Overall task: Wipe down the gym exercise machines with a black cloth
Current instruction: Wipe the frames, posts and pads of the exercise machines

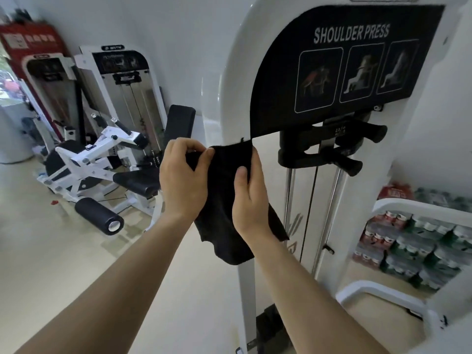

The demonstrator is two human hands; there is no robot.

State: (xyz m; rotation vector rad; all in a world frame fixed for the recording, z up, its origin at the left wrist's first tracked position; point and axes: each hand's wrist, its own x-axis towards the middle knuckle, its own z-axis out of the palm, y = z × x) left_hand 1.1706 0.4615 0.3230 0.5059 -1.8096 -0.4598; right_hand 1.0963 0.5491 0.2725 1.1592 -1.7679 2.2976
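At the far left I count 2 weight-stack towers, a red-framed tower (44, 77) and a white tower (122, 80), with 1 black roller pad (98, 215) low in front of them. Next come my 2 hands, close together but not touching, with 1 black cloth (224, 180) between them. My left hand (182, 180) pinches the cloth's upper left edge between thumb and curled fingers. My right hand (251, 203) clamps its right side, thumb on the front and fingers behind.

The cloth hangs in front of the white upright of the 1 shoulder press machine (235, 85). Its top edge sits just under the lower left corner of the black placard (278, 98), which carries 3 pictures. The cloth's long axis runs top to bottom, leaning slightly down to the right. Its loose lower end drops below both wrists. To the right, behind a white rail, lie stacked packs of bottles (419, 241), too many and too blurred to count.
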